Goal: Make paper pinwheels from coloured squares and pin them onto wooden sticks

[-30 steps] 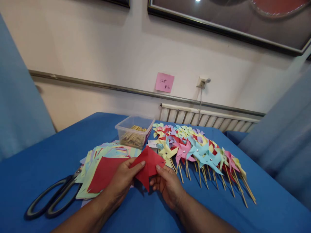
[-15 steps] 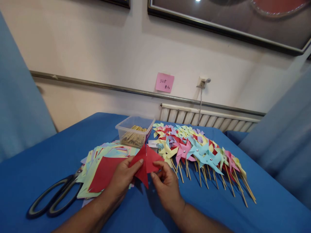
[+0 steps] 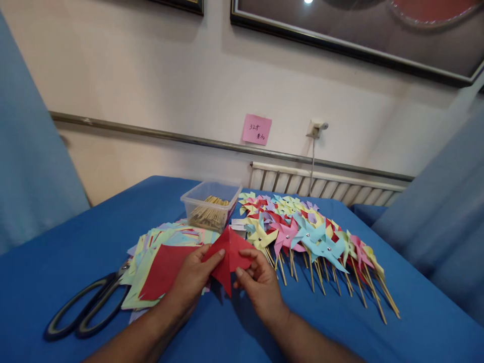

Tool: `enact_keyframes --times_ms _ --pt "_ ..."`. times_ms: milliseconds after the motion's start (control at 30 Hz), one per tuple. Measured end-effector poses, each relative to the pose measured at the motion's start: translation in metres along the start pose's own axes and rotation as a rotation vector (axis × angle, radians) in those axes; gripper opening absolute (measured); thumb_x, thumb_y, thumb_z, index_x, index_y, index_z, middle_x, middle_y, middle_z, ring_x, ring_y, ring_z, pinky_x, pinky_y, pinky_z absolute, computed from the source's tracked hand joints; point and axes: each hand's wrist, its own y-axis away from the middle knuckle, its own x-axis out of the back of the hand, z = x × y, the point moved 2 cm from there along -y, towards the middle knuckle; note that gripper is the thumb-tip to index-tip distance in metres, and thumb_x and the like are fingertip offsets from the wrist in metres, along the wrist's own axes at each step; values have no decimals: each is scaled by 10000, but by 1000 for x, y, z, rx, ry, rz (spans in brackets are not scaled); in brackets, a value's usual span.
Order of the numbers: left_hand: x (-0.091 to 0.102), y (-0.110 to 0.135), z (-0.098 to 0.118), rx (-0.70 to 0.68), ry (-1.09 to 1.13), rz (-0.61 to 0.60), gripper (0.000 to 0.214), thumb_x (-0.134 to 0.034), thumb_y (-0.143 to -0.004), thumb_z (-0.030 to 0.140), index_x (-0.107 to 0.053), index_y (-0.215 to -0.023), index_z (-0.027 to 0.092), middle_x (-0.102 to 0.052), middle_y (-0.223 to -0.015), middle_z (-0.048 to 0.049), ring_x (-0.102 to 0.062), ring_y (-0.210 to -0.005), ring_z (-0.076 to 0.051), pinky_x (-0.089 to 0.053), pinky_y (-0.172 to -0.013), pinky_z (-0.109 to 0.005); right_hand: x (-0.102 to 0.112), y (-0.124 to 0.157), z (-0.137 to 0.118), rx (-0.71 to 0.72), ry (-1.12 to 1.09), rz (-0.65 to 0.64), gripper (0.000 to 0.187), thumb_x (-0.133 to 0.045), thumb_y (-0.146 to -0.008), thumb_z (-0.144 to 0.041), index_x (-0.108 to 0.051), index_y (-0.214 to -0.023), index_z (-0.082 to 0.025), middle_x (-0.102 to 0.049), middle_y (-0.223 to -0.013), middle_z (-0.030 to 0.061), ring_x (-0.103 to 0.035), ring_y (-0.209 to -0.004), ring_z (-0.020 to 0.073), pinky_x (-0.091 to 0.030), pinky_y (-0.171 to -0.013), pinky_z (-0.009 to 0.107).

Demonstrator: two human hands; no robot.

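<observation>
The table [image 3: 68, 252] is covered in a blue cloth that runs to every edge. Near its left front corner lie black-handled scissors [image 3: 86, 307], blades touching a loose stack of coloured paper squares [image 3: 151, 239] – green, yellow, pink, with a red sheet on top. Behind the stack, toward the far edge, stands a clear plastic box [image 3: 210, 202] holding wooden sticks. From the box toward the right edge spreads a heap of paper pinwheels [image 3: 310, 237] – sticks pointing at the front edge.

left hand [image 3: 189, 282]: fingers pinched | right hand [image 3: 260, 290]: fingers pinched | forearms converging
</observation>
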Motion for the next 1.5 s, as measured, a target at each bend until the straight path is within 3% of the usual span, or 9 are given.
enact_keyframes --times_ms 300,467,533,700,1033,1267,1500 --pt "3 -3 -4 -19 -79 14 341 -729 -669 431 -628 -814 140 -613 -512 18 -466 -374 -93 -298 -350 -184 0 0 0 -16 -11 -67 223 -783 -648 -344 -693 -773 -184 -664 -684 5 -563 -556 107 -468 -538 225" --pt "2 0 1 -6 -56 24 344 -727 -670 430 -626 -837 147 -617 -512 18 -478 -372 -101 -314 -363 -194 5 1 -10 31 134 -124 283 -665 -786 -431 -729 -821 -158 -656 -661 28 -567 -617 129 -438 -598 245" --pt "1 1 3 -1 -49 20 350 -738 -664 417 -629 -856 146 -622 -518 18 -481 -373 -101 -310 -366 -194 6 1 -10 39 141 -90 277 -666 -790 -426 -723 -804 -155 -650 -679 27 -556 -632 127 -435 -615 248" --pt "-1 2 2 10 8 -10 326 -755 -658 393 -632 -831 146 -638 -555 11 -529 -427 -115 -324 -393 -192 2 0 -5 31 3 18 244 -790 -649 -333 -679 -815 -194 -643 -684 -6 -562 -618 129 -443 -600 247" --pt "-8 10 12 21 155 -191 186 -751 -692 292 -686 -775 139 -691 -620 -24 -612 -561 -142 -476 -568 -234 11 -5 -8 109 100 76 259 -714 -724 -249 -676 -975 -195 -653 -784 7 -569 -693 132 -453 -671 263" --pt "-5 7 5 69 101 -182 292 -769 -677 306 -691 -899 134 -733 -745 -65 -645 -620 -168 -473 -548 -236 8 -5 -10 86 90 67 334 -762 -690 -291 -670 -996 -196 -689 -878 36 -609 -758 157 -487 -713 293" --pt "-7 13 15 74 248 -170 197 -732 -723 311 -647 -654 146 -640 -551 -2 -552 -490 -110 -461 -527 -218 9 -8 -15 95 44 163 332 -810 -619 -353 -696 -885 -192 -667 -711 10 -604 -650 142 -504 -646 286"
